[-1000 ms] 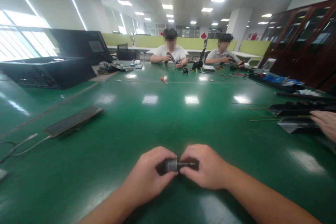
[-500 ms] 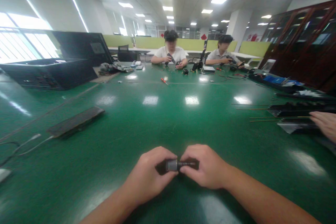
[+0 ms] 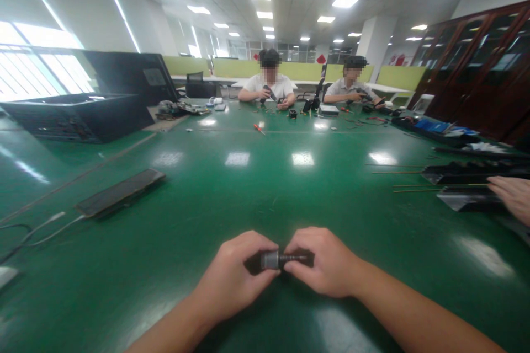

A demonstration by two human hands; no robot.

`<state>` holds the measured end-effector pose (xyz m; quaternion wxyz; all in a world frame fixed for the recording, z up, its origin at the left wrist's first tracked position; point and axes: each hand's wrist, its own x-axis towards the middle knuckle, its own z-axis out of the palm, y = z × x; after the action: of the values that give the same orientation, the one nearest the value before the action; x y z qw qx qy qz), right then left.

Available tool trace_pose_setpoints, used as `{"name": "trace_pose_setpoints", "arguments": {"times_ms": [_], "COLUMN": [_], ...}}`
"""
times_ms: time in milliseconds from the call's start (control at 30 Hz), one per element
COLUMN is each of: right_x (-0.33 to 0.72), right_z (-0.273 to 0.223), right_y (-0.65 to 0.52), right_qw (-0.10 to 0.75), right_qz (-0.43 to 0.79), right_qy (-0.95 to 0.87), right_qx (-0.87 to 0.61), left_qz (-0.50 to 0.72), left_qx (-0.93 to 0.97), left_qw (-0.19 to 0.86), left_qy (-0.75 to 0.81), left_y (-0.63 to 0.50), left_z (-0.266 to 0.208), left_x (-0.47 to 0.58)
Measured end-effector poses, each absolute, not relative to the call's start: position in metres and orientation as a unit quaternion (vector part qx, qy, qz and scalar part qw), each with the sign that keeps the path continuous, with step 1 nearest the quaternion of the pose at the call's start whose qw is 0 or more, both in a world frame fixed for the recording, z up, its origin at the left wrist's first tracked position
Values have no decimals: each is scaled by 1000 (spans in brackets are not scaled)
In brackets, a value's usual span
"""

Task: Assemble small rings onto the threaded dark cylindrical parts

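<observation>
Low in the middle of the head view is what looks like a small motor (image 3: pixel 270 260), a grey cylinder with a thin ridged shaft (image 3: pixel 295 257) pointing right. My left hand (image 3: pixel 238 270) pinches the cylinder between thumb and fingers. The thumb and forefinger of my right hand (image 3: pixel 325 263) close round the shaft where it leaves the cylinder. The piece lies level just over the green table (image 3: pixel 207 193). My curled fingers partly hide both its ends.
A dark flat slab (image 3: pixel 122 193) with a white cable lies left. Farther back are a large black case (image 3: pixel 78 116) and an orange screwdriver (image 3: pixel 259 128). Black channels (image 3: pixel 467 198) with thin rods lie right, beside another person's hand (image 3: pixel 513 196). Two people sit across the table.
Both my hands keep the same place and grip. The cylinder seems to have turned slightly; otherwise hardly anything differs.
</observation>
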<state>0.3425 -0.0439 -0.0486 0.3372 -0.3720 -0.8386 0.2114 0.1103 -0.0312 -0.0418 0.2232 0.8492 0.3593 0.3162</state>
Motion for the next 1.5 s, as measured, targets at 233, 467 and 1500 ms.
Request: {"name": "trace_pose_setpoints", "arguments": {"times_ms": [233,467,1500], "right_x": [342,342,342], "right_z": [-47,-48,-46], "right_y": [-44,-44,-44], "right_qw": [338,338,337], "right_qz": [215,212,206], "right_qy": [-837,-838,-839], "right_qx": [-372,-373,-375], "left_qz": [321,319,322], "left_qx": [849,850,854], "left_qw": [217,218,213], "left_qy": [358,358,350], "left_y": [-31,-30,-30], "left_z": [-41,-42,-39], "left_x": [111,109,111]}}
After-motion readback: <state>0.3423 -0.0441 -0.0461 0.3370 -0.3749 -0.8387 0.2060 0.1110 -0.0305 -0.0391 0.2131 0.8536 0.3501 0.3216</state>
